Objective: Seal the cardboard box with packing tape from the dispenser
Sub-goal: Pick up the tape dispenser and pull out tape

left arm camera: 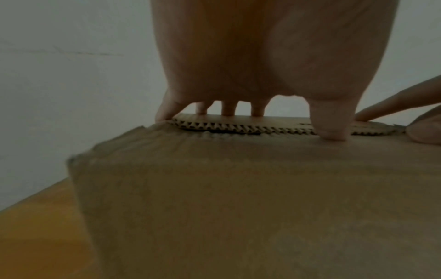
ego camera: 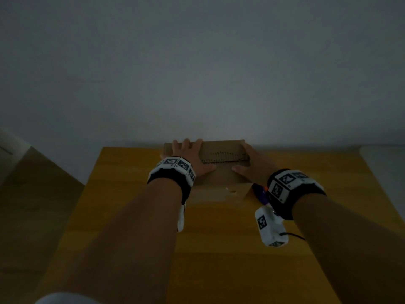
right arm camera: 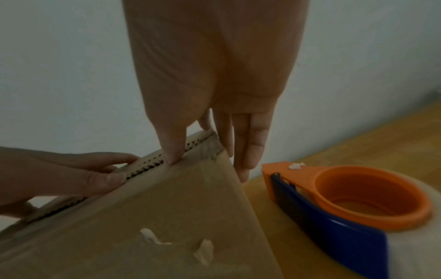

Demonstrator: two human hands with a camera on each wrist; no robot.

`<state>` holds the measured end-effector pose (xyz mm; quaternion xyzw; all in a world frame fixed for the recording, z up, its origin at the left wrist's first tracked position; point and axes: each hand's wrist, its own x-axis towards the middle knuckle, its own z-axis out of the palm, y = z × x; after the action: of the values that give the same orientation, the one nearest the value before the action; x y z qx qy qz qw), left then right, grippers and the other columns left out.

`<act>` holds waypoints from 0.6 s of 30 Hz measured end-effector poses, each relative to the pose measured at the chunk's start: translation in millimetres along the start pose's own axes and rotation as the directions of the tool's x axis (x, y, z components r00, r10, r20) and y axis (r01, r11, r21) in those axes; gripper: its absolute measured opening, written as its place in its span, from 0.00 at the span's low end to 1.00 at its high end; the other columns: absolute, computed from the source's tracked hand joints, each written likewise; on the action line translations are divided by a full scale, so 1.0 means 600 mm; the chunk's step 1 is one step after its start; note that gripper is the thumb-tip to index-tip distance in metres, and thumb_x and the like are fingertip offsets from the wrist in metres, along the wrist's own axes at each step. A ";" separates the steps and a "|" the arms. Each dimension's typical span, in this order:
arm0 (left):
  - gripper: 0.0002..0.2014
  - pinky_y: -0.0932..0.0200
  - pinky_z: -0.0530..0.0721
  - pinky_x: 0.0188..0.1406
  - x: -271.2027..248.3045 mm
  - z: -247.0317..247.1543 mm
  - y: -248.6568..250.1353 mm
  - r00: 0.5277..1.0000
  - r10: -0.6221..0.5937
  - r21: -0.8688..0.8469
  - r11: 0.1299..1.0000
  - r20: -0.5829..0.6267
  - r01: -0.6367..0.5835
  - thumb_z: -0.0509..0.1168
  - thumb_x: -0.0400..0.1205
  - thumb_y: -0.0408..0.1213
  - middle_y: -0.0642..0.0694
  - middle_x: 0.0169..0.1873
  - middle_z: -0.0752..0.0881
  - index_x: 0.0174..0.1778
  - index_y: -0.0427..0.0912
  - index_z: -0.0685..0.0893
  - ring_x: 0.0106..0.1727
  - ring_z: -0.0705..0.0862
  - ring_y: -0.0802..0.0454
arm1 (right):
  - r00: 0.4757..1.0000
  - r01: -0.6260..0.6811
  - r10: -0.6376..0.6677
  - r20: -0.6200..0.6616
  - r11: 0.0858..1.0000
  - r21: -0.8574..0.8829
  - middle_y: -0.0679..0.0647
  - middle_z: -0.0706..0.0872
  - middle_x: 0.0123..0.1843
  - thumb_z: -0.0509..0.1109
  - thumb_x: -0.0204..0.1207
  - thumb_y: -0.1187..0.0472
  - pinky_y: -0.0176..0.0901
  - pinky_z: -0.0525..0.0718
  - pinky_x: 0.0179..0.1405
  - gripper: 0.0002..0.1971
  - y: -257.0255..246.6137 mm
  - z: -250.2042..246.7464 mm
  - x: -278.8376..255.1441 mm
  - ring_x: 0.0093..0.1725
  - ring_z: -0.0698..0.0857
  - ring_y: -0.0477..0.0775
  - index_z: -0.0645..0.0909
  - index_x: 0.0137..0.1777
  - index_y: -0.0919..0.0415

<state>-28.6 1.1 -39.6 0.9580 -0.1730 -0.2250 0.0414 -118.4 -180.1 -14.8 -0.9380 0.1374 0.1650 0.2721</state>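
Both hands lie flat on top of the cardboard box (ego camera: 215, 172), which stands on the yellow wooden bench (ego camera: 135, 194) against a pale wall. The left hand (ego camera: 188, 157) is spread wide, its fingers straight and pressing the far top flap (left arm camera: 238, 120) down, with the thumb planted on the nearer flap beneath it; it grips nothing. The right hand (ego camera: 252, 163) is likewise flat and holds nothing: its thumb presses at the flap seam while its fingers reach straight down over the box's right-hand corner. Between the two hands the corrugated edge of the upper flap shows, overlapping the lower one and not yet lying quite flush. The tape dispenser (right arm camera: 346, 205), orange with a blue blade guard and a clear roll of packing tape, lies on the bench just beside the right hand, below and outboard of its fingers and close to the box's side wall, untouched. No tape seems to run across the seam, so I judge the step in hand is closing and flattening the flaps. The next move probably calls for the left hand to hold the flaps shut while the right hand fetches the dispenser and starts a strip at the seam's end.
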 end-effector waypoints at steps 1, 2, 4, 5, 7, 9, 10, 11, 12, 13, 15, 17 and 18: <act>0.50 0.24 0.52 0.78 -0.009 0.002 0.004 1.000 -0.011 -0.004 1.000 0.010 0.011 0.56 0.68 0.75 0.47 0.84 0.49 0.82 0.60 0.45 0.84 0.45 0.32 | 1.000 -0.004 0.004 -0.001 1.000 -0.007 0.58 0.70 0.79 0.66 0.79 0.48 0.49 0.78 0.65 0.43 0.001 0.001 -0.006 0.72 0.76 0.62 0.41 0.85 0.52; 0.50 0.22 0.51 0.77 -0.017 0.005 0.006 1.000 -0.019 -0.011 1.000 0.011 0.019 0.57 0.68 0.75 0.48 0.84 0.50 0.82 0.60 0.46 0.84 0.45 0.33 | 1.000 -0.010 0.010 0.000 1.000 -0.017 0.58 0.71 0.79 0.66 0.79 0.47 0.50 0.78 0.65 0.44 0.003 0.003 -0.013 0.72 0.77 0.62 0.42 0.85 0.51; 0.50 0.20 0.49 0.76 -0.035 0.008 0.010 1.000 -0.029 -0.006 1.000 0.005 0.029 0.57 0.67 0.76 0.48 0.84 0.51 0.82 0.61 0.47 0.85 0.46 0.34 | 1.000 -0.016 0.016 -0.004 0.999 -0.038 0.58 0.71 0.78 0.67 0.78 0.47 0.50 0.78 0.65 0.43 0.005 0.007 -0.027 0.72 0.77 0.62 0.43 0.85 0.51; 0.50 0.19 0.48 0.75 -0.045 0.008 0.012 1.000 -0.031 -0.001 1.000 0.005 0.031 0.58 0.67 0.76 0.49 0.84 0.52 0.82 0.61 0.48 0.85 0.48 0.36 | 1.000 -0.015 0.014 -0.009 0.999 -0.043 0.58 0.71 0.78 0.68 0.77 0.47 0.51 0.78 0.66 0.43 0.007 0.009 -0.033 0.72 0.76 0.62 0.45 0.85 0.52; 0.49 0.18 0.47 0.74 -0.064 0.009 0.019 1.000 -0.026 0.026 0.999 -0.012 0.026 0.59 0.68 0.75 0.48 0.84 0.55 0.82 0.58 0.51 0.85 0.52 0.39 | 1.000 -0.008 0.008 -0.019 0.999 -0.038 0.58 0.71 0.78 0.71 0.76 0.47 0.53 0.78 0.67 0.42 0.012 0.013 -0.045 0.72 0.76 0.61 0.51 0.84 0.52; 0.47 0.20 0.48 0.76 -0.084 0.010 0.027 0.999 0.007 0.041 0.999 -0.037 -0.005 0.61 0.69 0.72 0.46 0.81 0.60 0.81 0.54 0.56 0.83 0.59 0.41 | 0.999 -0.004 0.003 -0.037 1.000 -0.023 0.57 0.73 0.76 0.73 0.73 0.47 0.54 0.79 0.65 0.40 0.019 0.016 -0.055 0.71 0.77 0.61 0.57 0.81 0.52; 0.46 0.22 0.48 0.77 -0.091 0.011 0.030 0.999 0.025 0.033 0.999 -0.043 -0.024 0.62 0.70 0.71 0.44 0.80 0.63 0.80 0.52 0.58 0.82 0.61 0.42 | 0.999 -0.001 0.000 -0.052 1.000 -0.017 0.57 0.74 0.75 0.74 0.72 0.46 0.54 0.81 0.64 0.39 0.022 0.018 -0.061 0.69 0.78 0.61 0.60 0.79 0.53; 0.46 0.24 0.49 0.78 -0.097 0.011 0.033 0.998 0.039 0.024 0.999 -0.043 -0.038 0.63 0.70 0.70 0.44 0.80 0.64 0.80 0.50 0.59 0.81 0.62 0.42 | 0.998 0.000 -0.001 -0.069 1.000 -0.016 0.57 0.76 0.73 0.75 0.71 0.46 0.52 0.82 0.61 0.38 0.025 0.020 -0.067 0.67 0.79 0.61 0.63 0.77 0.53; 0.46 0.25 0.50 0.79 -0.099 0.011 0.035 0.998 0.049 0.022 0.999 -0.040 -0.049 0.64 0.69 0.70 0.43 0.79 0.65 0.79 0.50 0.60 0.81 0.64 0.41 | 0.997 -0.003 0.001 -0.082 1.000 -0.019 0.57 0.77 0.71 0.76 0.70 0.46 0.51 0.82 0.58 0.36 0.029 0.022 -0.072 0.65 0.81 0.60 0.65 0.75 0.54; 0.46 0.26 0.51 0.79 -0.101 0.012 0.037 0.998 0.056 0.026 0.998 -0.036 -0.055 0.65 0.68 0.70 0.43 0.78 0.66 0.78 0.49 0.61 0.80 0.65 0.41 | 0.996 -0.006 0.005 -0.090 1.000 -0.017 0.57 0.79 0.68 0.75 0.70 0.46 0.49 0.83 0.54 0.34 0.033 0.023 -0.076 0.62 0.82 0.60 0.66 0.73 0.55; 0.47 0.27 0.51 0.79 -0.104 0.017 0.042 0.997 0.069 0.036 0.997 -0.028 -0.068 0.64 0.67 0.72 0.43 0.77 0.68 0.77 0.49 0.63 0.78 0.67 0.40 | 0.995 0.002 -0.003 -0.102 1.000 -0.009 0.57 0.82 0.62 0.73 0.71 0.43 0.48 0.84 0.46 0.30 0.041 0.023 -0.084 0.54 0.84 0.59 0.70 0.69 0.56; 0.48 0.27 0.49 0.80 -0.105 0.027 0.046 0.997 0.075 0.053 0.996 -0.026 -0.074 0.61 0.66 0.75 0.43 0.77 0.68 0.77 0.49 0.63 0.79 0.66 0.40 | 0.990 0.010 -0.011 -0.144 1.000 -0.014 0.56 0.85 0.56 0.68 0.74 0.41 0.53 0.87 0.45 0.25 0.049 0.022 -0.088 0.48 0.85 0.59 0.74 0.65 0.54; 0.48 0.27 0.47 0.80 -0.105 0.032 0.046 0.997 0.076 0.057 0.996 -0.030 -0.074 0.60 0.66 0.76 0.44 0.78 0.67 0.78 0.50 0.62 0.80 0.64 0.40 | 0.984 0.008 -0.011 -0.179 1.000 -0.018 0.56 0.86 0.54 0.65 0.77 0.42 0.55 0.87 0.46 0.21 0.053 0.021 -0.089 0.47 0.85 0.59 0.76 0.63 0.55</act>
<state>-98.6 -2.6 -26.2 0.9551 -0.2144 -0.2029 0.0259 -180.6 -190.1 -19.0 -0.9520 0.1556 0.0797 0.2514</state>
